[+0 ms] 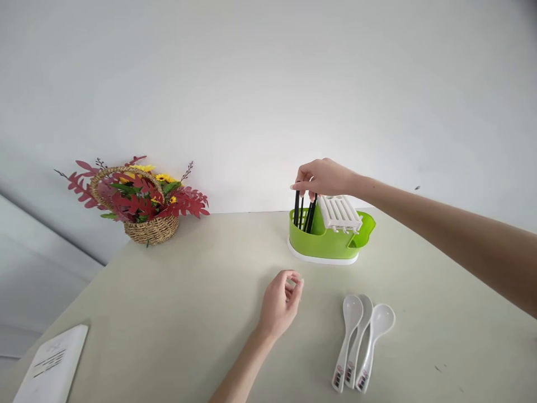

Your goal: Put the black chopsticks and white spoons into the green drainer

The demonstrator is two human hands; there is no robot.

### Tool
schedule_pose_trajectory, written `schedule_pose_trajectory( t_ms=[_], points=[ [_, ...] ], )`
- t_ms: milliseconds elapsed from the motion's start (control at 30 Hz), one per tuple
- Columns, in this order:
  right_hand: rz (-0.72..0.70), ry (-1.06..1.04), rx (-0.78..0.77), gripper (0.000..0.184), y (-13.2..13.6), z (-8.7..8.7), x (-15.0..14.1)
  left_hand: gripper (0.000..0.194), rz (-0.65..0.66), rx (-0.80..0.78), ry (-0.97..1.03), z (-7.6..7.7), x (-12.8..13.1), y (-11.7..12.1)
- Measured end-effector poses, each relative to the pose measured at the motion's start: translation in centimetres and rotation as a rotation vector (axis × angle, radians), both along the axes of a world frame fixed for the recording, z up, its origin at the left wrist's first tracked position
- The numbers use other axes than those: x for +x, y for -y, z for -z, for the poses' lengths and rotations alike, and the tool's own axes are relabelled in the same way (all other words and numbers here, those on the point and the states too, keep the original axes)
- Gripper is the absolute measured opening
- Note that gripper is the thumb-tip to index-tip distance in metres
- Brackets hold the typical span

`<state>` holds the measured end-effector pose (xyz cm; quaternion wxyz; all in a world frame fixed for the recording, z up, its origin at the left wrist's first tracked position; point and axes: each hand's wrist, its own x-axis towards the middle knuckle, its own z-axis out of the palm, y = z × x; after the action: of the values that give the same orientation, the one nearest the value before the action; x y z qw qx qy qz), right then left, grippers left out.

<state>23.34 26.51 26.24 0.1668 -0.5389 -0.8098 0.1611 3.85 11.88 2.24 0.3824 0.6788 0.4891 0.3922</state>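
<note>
My right hand (321,176) reaches over a green utensil holder (327,245) with a white slotted top (339,212). Its fingers are closed on the upper ends of black chopsticks (297,208), which stand in the holder's left compartment. How many of them the fingers grip is hard to make out. In front of the holder, my left hand (282,302) hovers above or rests on the table with curled fingers, and nothing shows in it. Three white spoons (356,341) lie side by side to its right, bowls pointing away from me.
A wicker basket (151,230) of red leaves and yellow flowers stands at the back left, by the wall. At the front left edge of the table (168,319) lies a white box (52,364) with dark print. The wall runs close behind the holder.
</note>
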Motion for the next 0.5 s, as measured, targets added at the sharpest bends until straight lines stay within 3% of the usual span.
schedule_pose_trajectory(
  t_ms=[333,500],
  points=[
    [0.131,0.001,-0.094,0.014,-3.3,1.0,0.6,0.022,0.047,0.037,-0.041,-0.2,0.0,0.0],
    [0.231,0.047,-0.071,0.022,-3.0,1.0,0.6,0.022,0.051,0.056,-0.061,-0.3,0.0,0.1]
  ],
)
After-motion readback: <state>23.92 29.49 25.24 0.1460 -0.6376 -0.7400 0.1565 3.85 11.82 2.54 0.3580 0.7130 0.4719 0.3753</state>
